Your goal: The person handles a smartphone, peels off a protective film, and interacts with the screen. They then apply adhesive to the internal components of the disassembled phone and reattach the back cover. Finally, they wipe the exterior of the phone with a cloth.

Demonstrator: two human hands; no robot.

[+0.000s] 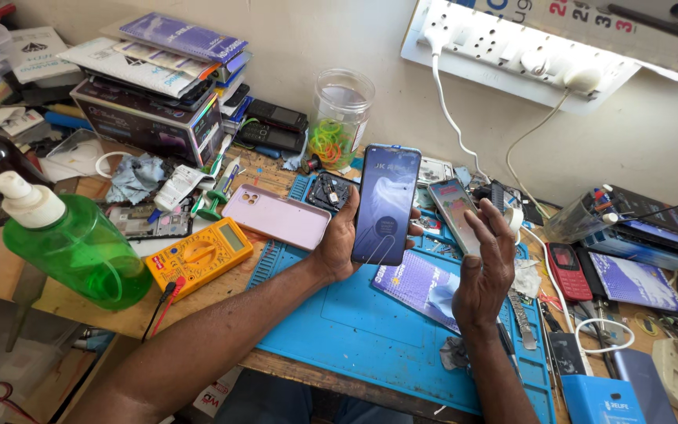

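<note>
My left hand holds a dark blue smartphone upright over the blue work mat, its screen lit and facing me. My right hand is raised just right of the phone, fingers spread, with nothing in it. Behind that hand a second phone with a colourful lit screen lies on the mat. A pink phone lies back side up to the left of my left hand.
A yellow multimeter and a green pump bottle sit at left. Stacked boxes, small black phones and a clear jar stand behind. A red keypad phone, tools and cables crowd the right. A power strip hangs on the wall.
</note>
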